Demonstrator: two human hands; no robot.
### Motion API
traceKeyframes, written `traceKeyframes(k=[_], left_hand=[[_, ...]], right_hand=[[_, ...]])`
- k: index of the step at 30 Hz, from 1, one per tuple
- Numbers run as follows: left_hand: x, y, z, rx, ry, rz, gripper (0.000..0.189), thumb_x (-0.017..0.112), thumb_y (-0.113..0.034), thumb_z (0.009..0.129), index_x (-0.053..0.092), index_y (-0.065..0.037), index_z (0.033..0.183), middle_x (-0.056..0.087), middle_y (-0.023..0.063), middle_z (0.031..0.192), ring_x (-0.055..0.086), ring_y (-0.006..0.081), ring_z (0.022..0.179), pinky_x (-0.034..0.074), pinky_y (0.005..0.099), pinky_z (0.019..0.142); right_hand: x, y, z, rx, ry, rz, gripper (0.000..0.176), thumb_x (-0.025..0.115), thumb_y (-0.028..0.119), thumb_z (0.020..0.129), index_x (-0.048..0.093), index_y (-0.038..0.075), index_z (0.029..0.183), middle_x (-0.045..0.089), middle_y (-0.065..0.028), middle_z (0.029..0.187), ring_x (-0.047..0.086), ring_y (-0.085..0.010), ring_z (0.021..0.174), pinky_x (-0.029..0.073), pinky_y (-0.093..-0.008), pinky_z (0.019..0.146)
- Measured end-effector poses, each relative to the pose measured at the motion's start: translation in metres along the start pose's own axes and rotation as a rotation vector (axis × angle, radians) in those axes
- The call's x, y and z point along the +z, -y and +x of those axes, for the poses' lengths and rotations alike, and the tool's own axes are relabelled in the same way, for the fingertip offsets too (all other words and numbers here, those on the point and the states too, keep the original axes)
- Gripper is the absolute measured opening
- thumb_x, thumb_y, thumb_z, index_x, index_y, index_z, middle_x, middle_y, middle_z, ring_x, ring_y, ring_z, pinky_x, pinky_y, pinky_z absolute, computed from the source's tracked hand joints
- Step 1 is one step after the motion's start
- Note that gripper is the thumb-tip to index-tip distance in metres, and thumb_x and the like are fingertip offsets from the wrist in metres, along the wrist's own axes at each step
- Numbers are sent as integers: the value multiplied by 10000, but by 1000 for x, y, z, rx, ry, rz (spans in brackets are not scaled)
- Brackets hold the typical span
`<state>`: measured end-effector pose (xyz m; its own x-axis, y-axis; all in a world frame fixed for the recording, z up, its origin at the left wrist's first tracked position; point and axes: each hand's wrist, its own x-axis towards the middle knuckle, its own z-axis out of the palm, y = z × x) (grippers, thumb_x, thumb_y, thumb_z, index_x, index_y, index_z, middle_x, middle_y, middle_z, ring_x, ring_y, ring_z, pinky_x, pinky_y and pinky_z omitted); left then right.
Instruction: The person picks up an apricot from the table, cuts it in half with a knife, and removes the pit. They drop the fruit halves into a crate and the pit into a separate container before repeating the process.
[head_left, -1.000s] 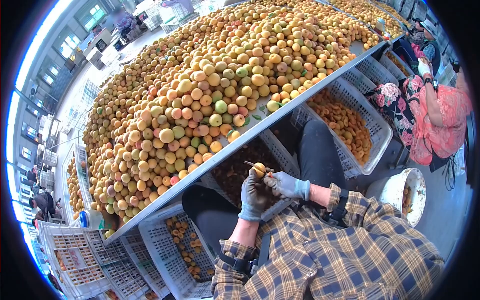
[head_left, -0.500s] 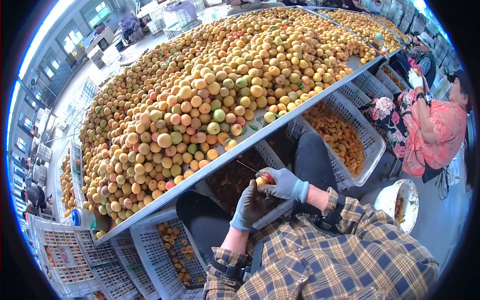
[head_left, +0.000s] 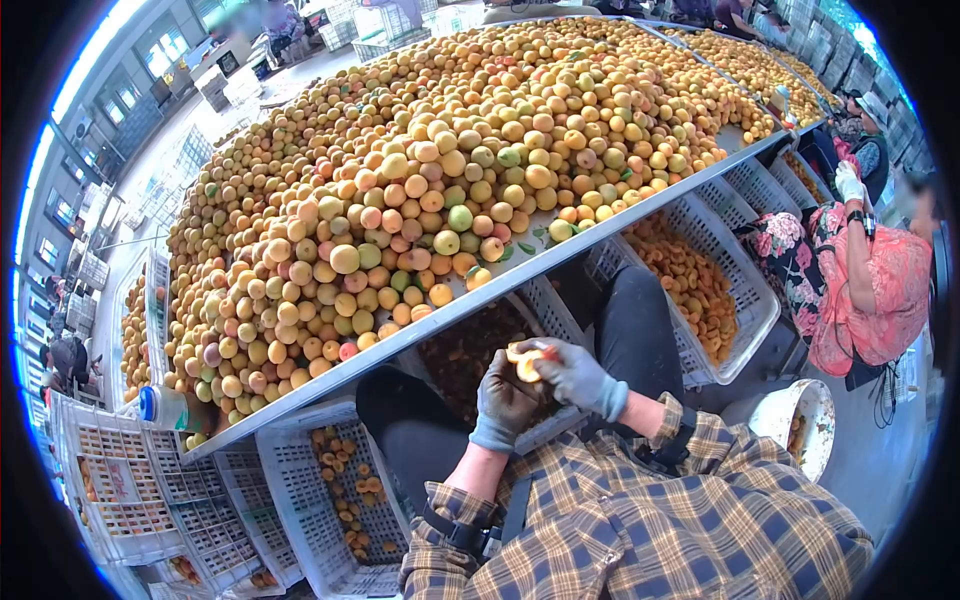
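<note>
Grey-gloved, the left hand (head_left: 505, 395) and right hand (head_left: 582, 378) both curl their fingers round one apricot (head_left: 525, 362) above the lap, seemingly split open. A crate (head_left: 762, 300) holds some halves; the heap (head_left: 450, 180) on the table (head_left: 600, 238) looks barely dented.

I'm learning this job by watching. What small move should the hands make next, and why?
Probably pull the two halves fully apart: the apricot looks cut open, gripped between the left hand and right hand, directly over the crate of fruit pieces.
</note>
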<state>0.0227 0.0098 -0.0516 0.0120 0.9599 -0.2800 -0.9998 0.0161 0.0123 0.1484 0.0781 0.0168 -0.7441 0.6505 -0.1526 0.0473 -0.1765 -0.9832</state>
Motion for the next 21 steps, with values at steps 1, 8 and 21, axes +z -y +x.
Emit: traceKeyframes(k=[1,8,21], left_hand=[[-6,1,1,-51,52,-103,371,451,-324,958,521,-30,1172,565,150,1175,557,261,1059,446,414,950],[23,8,-12,-48,29,15,407,422,-350,971,464,-51,1243,586,146,1110,597,256,880,509,336,714],[48,40,-23,-59,209,405,330,443,-308,976,504,-24,1133,558,66,965,524,131,768,445,254,650]], right_hand=[[1,-31,10,-423,-80,-390,289,550,167,927,543,51,1193,627,-7,950,543,-17,641,454,-163,573],[-12,37,7,-63,-226,361,192,569,221,928,597,38,982,455,93,606,393,12,463,307,-163,405],[-9,36,8,-404,-309,184,193,592,217,916,573,37,848,548,25,728,478,-21,598,395,-163,528]])
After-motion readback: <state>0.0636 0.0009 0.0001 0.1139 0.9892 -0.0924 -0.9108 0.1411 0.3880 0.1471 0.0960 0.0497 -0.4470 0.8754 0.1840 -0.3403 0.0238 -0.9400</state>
